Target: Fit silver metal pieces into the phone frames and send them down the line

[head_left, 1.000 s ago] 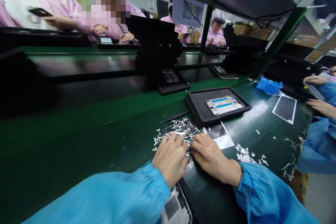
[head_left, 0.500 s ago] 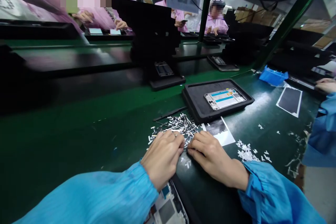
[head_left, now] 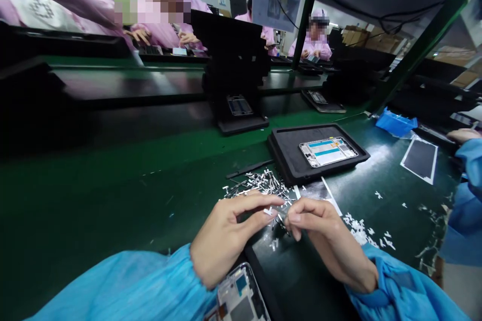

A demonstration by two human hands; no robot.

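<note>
In the head view, the left hand [head_left: 228, 230] has its thumb and forefinger drawn narrow, with a small white tab [head_left: 268, 211] held between them near the tips. The right hand [head_left: 327, 230] is just beside it, its fingers curled and its thumb and forefinger close together; whether anything sits between them cannot be told. The two sets of fingertips nearly meet.

Just beyond the fingertips lies a loose heap of strips [head_left: 259, 181], dark and thin with white ends, and a dark slender tool [head_left: 248, 169] lies along its far side. A striped sheet [head_left: 315, 190] with a white border lies just beyond the right hand, and past it stands a black tray [head_left: 288, 173] with a phone frame [head_left: 329, 152] bearing blue bands. White scraps [head_left: 357, 228] are scattered just right of the right wrist.

Near the left wrist, on the person's side, a second phone frame [head_left: 241, 296] is partly covered by the sleeve [head_left: 150, 281]. Well to the right of both hands are a blue bin [head_left: 395, 123], a dark sheet [head_left: 419, 160] edged in white, and a co-worker's blue sleeve [head_left: 467, 200]. Far beyond the hands, people in pink sit past a stack of black trays [head_left: 233, 45].
</note>
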